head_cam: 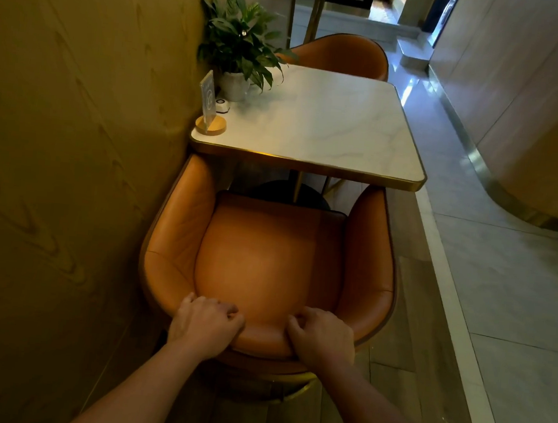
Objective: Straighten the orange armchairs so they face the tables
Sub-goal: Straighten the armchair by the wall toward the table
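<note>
- Left hand [205,323] and right hand [321,338] both grasp the near orange armchair [265,264] backrest at 6 o'clock.
- Marble table [330,127] at 12; far armchair [347,56] beyond.
- Wood-panel wall [68,122] at 9; glossy tile floor [519,285] at 3.

Left hand [204,323] and right hand [321,338] grip top of near orange armchair [265,264] back. Chair faces white table [316,126], seat just under edge. Second orange armchair [345,55] on far side. Plant [241,44], sign [209,104] near wall.
</note>
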Available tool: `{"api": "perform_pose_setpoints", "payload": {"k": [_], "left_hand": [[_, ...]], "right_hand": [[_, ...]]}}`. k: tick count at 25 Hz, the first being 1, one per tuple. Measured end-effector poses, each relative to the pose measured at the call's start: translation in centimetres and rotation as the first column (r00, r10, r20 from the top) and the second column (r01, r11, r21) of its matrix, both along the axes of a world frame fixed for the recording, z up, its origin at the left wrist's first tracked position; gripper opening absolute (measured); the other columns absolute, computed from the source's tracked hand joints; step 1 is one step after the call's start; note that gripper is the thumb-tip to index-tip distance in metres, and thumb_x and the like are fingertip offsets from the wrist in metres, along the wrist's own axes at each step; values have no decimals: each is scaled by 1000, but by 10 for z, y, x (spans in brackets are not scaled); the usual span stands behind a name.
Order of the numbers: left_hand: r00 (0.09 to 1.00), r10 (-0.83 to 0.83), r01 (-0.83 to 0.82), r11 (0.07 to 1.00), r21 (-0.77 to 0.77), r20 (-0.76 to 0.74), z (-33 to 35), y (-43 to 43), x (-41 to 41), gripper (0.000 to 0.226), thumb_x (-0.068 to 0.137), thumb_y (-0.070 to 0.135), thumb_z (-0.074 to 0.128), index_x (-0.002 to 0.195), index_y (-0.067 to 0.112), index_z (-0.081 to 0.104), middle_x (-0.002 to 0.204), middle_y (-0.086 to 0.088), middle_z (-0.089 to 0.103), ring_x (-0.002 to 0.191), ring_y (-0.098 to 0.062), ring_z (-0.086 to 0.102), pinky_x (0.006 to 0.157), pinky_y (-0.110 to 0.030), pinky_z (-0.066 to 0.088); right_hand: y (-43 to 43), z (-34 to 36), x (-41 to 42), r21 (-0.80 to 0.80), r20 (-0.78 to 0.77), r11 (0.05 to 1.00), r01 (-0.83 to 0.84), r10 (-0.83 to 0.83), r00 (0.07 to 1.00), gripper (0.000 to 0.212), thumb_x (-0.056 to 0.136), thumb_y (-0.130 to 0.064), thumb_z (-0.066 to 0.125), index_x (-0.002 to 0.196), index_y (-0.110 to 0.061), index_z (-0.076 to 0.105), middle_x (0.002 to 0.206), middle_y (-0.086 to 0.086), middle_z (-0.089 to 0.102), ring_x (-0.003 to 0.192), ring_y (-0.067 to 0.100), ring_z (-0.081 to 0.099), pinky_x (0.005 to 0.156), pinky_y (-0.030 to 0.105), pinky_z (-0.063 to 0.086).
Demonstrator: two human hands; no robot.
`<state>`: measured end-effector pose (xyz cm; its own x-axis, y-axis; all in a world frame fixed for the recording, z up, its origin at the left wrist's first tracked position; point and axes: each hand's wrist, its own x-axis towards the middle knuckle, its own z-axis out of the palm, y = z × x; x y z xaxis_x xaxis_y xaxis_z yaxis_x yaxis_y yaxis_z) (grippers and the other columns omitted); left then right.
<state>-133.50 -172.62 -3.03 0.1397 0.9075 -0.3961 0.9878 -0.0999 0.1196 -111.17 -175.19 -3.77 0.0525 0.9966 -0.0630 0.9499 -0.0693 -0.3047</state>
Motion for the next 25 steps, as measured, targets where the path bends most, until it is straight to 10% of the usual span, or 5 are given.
{"api": "perform_pose_setpoints", "payload": {"k": [25], "left_hand": [[995, 65, -71, 995, 67, 75, -12, -2, -1, 56, 95, 64, 26, 131, 40, 61, 117, 7, 68, 113, -14, 56, 116, -44, 22]], "right_hand": [[-5, -1, -2, -25, 24, 1000, 17, -17, 1000, 49, 91, -52, 36, 67, -18, 61, 61, -1, 56, 55, 14, 53, 53, 33, 47]]}}
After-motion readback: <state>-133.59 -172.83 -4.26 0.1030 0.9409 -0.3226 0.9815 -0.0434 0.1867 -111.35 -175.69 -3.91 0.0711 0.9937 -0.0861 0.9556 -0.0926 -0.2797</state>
